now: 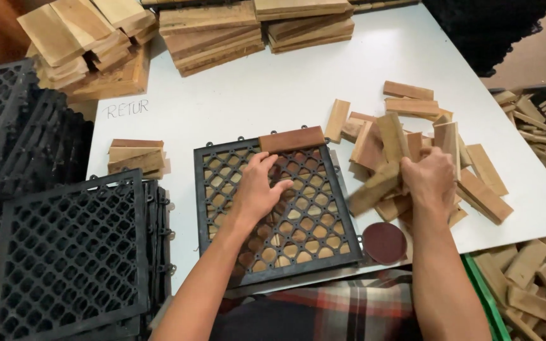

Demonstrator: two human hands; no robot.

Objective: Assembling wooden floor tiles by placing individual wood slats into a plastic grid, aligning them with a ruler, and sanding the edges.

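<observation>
We have the left hand [257, 189] spread flat, fingers wide, pressing down on the black plastic lattice tile base [222, 243] that lies on the white table [254, 95] right in front of us. It holds nothing; the open palm looks to be there to pin the grid so it cannot slide. Just beyond its fingertips, one reddish-brown wooden slat [291, 139] already sits across the far edge of the grid, snug along the rim, the rest of the lattice bare with pale wood showing through the holes.

Over on the other side, the right hand [428, 180] is curled down into the loose heap of short light-brown wooden slats [406, 151], fingers closed around one or more pieces. Exactly how many we cannot tell, since the knuckles hide the grip. The heap lies within easy reach of that hand, touching it on every side.

Near the right wrist, a dark red round disc [385, 242] rests by the grid's corner. Out past the left elbow stands a stack of spare black lattice bases [71, 252], and a small pile of slats [136, 156] lies further beyond it. Far ahead of both hands, longer boards are stacked [213, 35] along the table's far edge.
</observation>
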